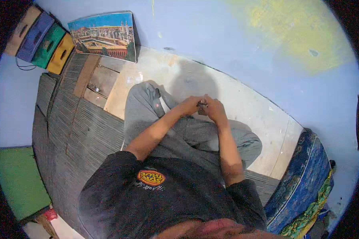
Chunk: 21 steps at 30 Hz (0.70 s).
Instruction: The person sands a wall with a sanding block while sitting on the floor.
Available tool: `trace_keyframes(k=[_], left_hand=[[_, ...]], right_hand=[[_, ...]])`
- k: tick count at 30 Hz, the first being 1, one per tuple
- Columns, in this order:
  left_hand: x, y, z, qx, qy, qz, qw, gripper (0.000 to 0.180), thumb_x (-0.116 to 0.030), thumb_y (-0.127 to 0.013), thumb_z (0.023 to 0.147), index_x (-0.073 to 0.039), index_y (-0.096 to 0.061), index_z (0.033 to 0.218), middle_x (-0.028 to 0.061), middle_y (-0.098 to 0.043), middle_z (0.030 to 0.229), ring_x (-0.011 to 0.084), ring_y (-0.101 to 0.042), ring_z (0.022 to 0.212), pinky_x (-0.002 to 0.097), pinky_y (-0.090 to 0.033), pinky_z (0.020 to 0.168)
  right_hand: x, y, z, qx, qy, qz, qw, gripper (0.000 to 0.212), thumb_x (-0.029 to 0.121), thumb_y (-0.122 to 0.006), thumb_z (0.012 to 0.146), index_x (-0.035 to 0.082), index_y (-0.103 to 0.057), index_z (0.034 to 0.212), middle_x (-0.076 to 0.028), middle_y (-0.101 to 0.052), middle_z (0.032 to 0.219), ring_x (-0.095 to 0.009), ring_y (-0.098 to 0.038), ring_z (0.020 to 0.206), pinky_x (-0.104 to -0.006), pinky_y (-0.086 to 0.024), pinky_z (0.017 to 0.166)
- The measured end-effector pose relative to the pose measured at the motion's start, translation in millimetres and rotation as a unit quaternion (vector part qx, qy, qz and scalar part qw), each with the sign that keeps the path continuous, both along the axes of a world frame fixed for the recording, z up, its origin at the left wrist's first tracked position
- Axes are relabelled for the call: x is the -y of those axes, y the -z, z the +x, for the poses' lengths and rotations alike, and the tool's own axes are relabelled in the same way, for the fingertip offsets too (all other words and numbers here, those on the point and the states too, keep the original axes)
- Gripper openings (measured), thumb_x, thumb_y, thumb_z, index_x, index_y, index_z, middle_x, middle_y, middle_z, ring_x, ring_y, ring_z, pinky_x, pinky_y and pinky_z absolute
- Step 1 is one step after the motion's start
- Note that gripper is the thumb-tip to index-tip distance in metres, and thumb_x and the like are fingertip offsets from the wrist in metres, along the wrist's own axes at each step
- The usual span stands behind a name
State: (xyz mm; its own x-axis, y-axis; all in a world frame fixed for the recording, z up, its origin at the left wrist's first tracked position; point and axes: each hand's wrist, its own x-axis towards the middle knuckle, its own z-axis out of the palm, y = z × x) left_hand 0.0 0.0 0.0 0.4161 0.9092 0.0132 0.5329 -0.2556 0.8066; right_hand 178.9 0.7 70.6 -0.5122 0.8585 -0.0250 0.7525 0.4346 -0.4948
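Observation:
Above my crossed legs in grey trousers (195, 131), both hands meet close together. My left hand (190, 106) is closed, its fingers curled against a small dark object (202, 106). From the other side my right hand (214, 109) closes on the same object, fingertips touching those of the left. Most of the object is hidden between the fingers, and its kind is too small to make out.
Pale boards (243, 99) and dark ribbed matting (88, 123) cover the floor. A picture panel (104, 36) leans on the wall beside a multicoloured drawer unit (48, 44). A blue patterned cushion (293, 179) stands at the right, a green panel (18, 179) at the left.

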Motion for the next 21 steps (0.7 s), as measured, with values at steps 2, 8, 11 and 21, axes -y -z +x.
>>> trace_keyframes(k=[2,8,11,21], left_hand=[[-12.5,-6.1,-15.7,0.042,-0.034,0.035,0.998,0.029,-0.018,-0.070,0.078,-0.004,-0.066,0.102,0.0200,-0.068,0.093,0.0292,-0.067,0.088,0.0438,-0.050,0.077],[4.9,-34.5,-62.9,0.132,-0.236,-0.072,0.960,0.017,-0.013,-0.069,0.082,-0.001,-0.064,0.094,0.0110,-0.067,0.079,0.0171,-0.064,0.068,0.0321,-0.048,0.062],[4.2,-64.7,-107.6,0.236,-0.304,-0.046,0.922,0.017,-0.010,-0.068,0.084,-0.002,-0.062,0.098,0.0053,-0.068,0.080,0.0100,-0.061,0.069,0.0268,-0.048,0.061],[-10.1,-19.8,-281.2,0.134,-0.519,-0.082,0.840,0.019,-0.013,-0.068,0.083,-0.001,-0.065,0.097,0.0044,-0.067,0.075,0.0119,-0.063,0.067,0.0263,-0.049,0.054]], right_hand=[[-5.9,-32.6,-12.7,-0.066,0.035,0.015,0.997,0.026,0.025,-0.066,0.085,0.006,-0.057,0.101,-0.016,-0.069,0.090,-0.036,-0.067,0.079,-0.0461,-0.052,0.070],[-10.1,-40.4,40.8,-0.214,0.188,0.043,0.958,0.020,0.026,-0.063,0.089,0.007,-0.059,0.094,-0.018,-0.068,0.084,-0.036,-0.066,0.075,-0.0440,-0.051,0.066],[-16.6,-20.3,52.8,-0.100,0.195,0.034,0.975,0.020,0.021,-0.061,0.090,0.001,-0.061,0.092,-0.016,-0.066,0.073,-0.026,-0.066,0.066,-0.0347,-0.050,0.062],[-21.0,18.3,20.4,-0.048,0.105,-0.089,0.989,0.026,0.030,-0.057,0.091,0.010,-0.063,0.106,-0.019,-0.068,0.093,-0.040,-0.064,0.084,-0.0482,-0.050,0.075]])
